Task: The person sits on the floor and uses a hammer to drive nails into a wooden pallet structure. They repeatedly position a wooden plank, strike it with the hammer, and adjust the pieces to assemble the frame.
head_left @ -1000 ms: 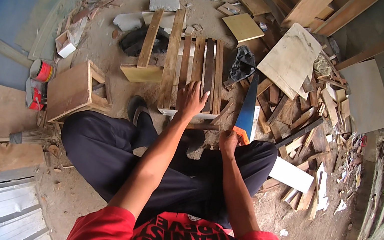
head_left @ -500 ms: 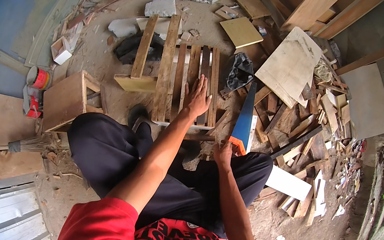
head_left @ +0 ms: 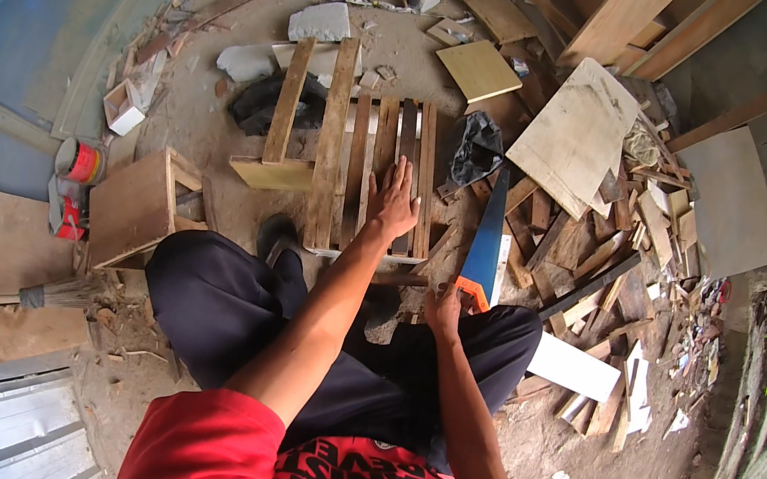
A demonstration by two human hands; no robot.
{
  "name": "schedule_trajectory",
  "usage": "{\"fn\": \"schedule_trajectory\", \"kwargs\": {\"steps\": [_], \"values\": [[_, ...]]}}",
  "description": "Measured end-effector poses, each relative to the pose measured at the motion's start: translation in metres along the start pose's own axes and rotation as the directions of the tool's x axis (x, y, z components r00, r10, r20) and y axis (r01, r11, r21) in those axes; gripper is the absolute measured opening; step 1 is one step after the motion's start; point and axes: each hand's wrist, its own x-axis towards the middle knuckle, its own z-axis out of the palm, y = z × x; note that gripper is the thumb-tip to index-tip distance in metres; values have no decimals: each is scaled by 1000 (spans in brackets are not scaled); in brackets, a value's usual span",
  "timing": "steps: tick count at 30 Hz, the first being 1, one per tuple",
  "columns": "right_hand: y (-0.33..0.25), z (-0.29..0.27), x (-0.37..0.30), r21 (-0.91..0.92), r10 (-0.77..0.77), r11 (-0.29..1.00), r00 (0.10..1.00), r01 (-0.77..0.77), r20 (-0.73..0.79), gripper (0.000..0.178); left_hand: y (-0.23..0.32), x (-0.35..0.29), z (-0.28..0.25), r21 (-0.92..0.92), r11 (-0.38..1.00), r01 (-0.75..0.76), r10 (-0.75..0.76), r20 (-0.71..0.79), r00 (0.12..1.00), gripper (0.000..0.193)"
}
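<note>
My left hand (head_left: 394,206) lies with fingers stretched out on a dark wooden slat (head_left: 408,132), one of several narrow slats set side by side in front of me. A longer, paler board (head_left: 330,144) lies along their left side. Close to my right knee, my right hand (head_left: 444,311) is closed at the orange handle of a handsaw (head_left: 487,232). Its blue blade points away from me, to the right of the slats. Part of the grip is hidden by my fingers.
Scrap wood (head_left: 592,264) is heaped on the right, with a pale panel (head_left: 578,135) on top. A black plastic bag (head_left: 478,149) lies beside the slats. To the left stand a wooden box (head_left: 135,210) and red-labelled cans (head_left: 80,160). A white board (head_left: 575,367) lies beyond my right knee.
My left hand has slid slightly toward me along the slats, still flat. The right hand stays at the saw handle, almost unmoved.
</note>
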Motion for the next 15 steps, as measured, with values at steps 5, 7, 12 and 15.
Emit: {"fn": "schedule_trajectory", "kwargs": {"steps": [5, 7, 12, 15], "values": [[-6, -3, -6, 7, 27, 1000, 999, -28, 44, 37, -7, -3, 1, -5, 1000, 7, -7, 13, 1000, 73], [-10, -8, -3, -14, 4, 1000, 999, -4, 36, 37, -1, 3, -4, 14, 1000, 27, -27, 44, 999, 73], [-10, -15, -4, 26, 15, 1000, 1000, -16, 19, 37, 5, 16, -12, -41, 998, 37, -32, 131, 991, 69], [-23, -13, -4, 39, -10, 999, 999, 9, 41, 37, -14, 48, -16, -131, 990, 57, -40, 132, 990, 65]]}}
